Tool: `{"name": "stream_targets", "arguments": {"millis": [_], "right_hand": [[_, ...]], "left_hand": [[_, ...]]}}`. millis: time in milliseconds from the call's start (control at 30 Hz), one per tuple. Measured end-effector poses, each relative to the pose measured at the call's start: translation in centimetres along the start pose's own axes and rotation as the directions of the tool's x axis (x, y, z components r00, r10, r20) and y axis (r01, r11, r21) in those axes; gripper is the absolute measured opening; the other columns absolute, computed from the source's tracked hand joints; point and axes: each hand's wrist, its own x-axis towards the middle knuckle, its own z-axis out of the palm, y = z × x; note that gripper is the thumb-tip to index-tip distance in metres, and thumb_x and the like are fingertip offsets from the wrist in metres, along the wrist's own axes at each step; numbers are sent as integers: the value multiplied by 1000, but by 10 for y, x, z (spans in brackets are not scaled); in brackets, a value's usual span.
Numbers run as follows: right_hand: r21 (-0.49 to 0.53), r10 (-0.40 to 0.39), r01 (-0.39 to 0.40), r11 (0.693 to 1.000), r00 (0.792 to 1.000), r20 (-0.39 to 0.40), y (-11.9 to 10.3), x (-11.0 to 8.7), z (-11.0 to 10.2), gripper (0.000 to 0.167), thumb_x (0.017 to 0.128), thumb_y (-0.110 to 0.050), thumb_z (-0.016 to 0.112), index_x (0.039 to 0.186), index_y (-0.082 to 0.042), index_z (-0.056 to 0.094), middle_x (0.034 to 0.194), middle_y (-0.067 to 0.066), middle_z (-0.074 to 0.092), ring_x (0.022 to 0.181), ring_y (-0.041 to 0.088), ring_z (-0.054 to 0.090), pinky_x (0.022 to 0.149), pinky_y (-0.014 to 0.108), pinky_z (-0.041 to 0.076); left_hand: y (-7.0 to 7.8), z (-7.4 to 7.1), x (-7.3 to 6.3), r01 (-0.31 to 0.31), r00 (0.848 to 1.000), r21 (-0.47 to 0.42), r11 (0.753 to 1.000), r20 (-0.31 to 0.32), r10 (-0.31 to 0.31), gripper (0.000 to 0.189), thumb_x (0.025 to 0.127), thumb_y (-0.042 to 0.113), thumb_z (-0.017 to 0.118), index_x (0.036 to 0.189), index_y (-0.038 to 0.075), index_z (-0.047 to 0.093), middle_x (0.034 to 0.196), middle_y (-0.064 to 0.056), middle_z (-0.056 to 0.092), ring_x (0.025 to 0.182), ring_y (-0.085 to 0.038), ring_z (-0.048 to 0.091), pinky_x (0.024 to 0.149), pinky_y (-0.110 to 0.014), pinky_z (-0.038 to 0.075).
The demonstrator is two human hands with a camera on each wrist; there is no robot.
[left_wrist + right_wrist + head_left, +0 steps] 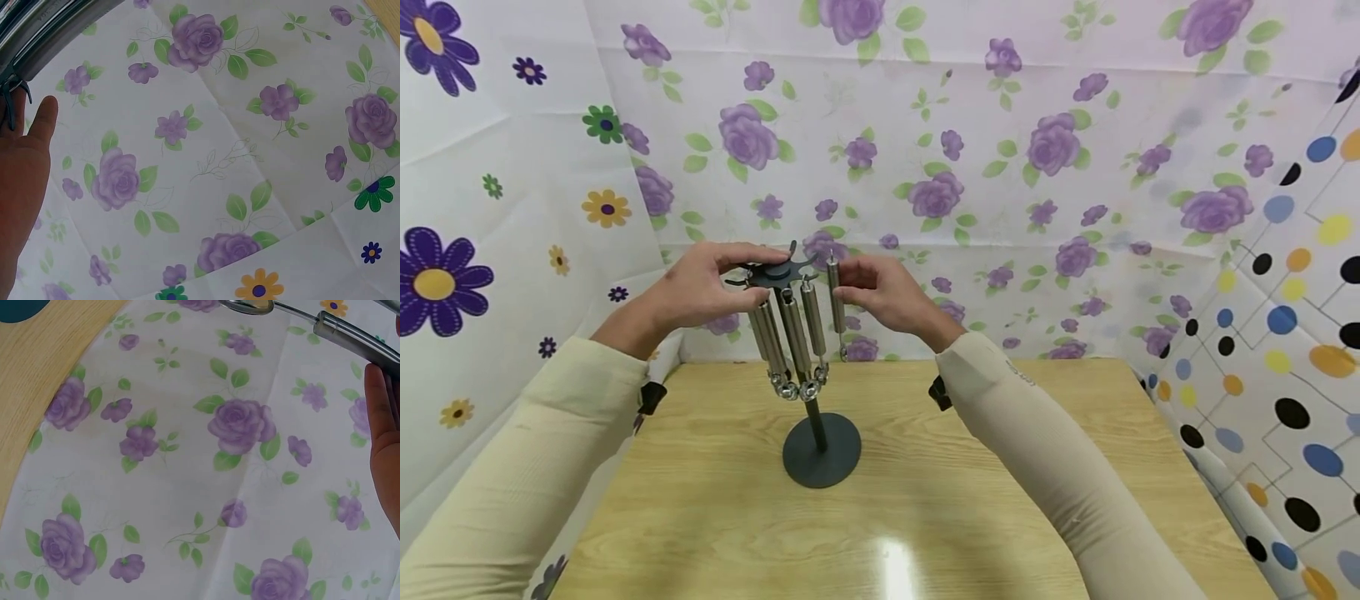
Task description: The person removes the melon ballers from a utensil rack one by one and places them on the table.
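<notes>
Backdrop: white cloth sheet printed with purple roses and green leaves (880,108), upright behind the table.
Work surface: light wood-grain table (970,483).
Stand: dark metal utensil stand with a round base, slim post and hooked top (835,458), upright on the table toward its left.
Hanging set: silver metal utensils with cylindrical handles and rounded shiny heads (795,333), suspended around the post, heads downward.
Left hand: hand in a cream sleeve (700,283), at the stand's hooked top; fingers lie over the top, thumb below, gripping its edge.
Right hand: hand in a cream sleeve (883,292), right of the hooked top; thumb and fingers pinch one handle.
Held utensil: silver metal utensil with a thin neck and rounded head (838,321), nearly vertical, head down, just beside a hook; contact with it cannot be told.
</notes>
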Motion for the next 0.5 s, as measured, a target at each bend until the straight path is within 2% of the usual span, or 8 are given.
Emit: {"name": "stream_targets", "arguments": {"millis": [200, 500], "right_hand": [[-14, 9, -9, 1000, 999, -32, 12, -11, -8, 29, 97, -11, 67, 124, -1, 64, 110, 11, 68, 100, 21, 67, 86, 34, 53], [-1, 22, -22, 1000, 994, -111, 27, -29, -15, 21, 95, -14, 72, 112, -4, 64, 101, 8, 66, 94, 21, 65, 84, 36, 51]], "left_hand": [[-1, 1, -1, 3, 1000, 20, 1000, -2, -3, 47, 88, 2, 70, 135, 3, 63, 139, -23, 55, 130, -42, 49, 90, -24, 42], [0, 3, 1, -12, 1000, 31, 999, -27, 13, 45, 88, 1, 70, 133, 3, 65, 138, -22, 57, 130, -42, 50, 89, -18, 41]]}}
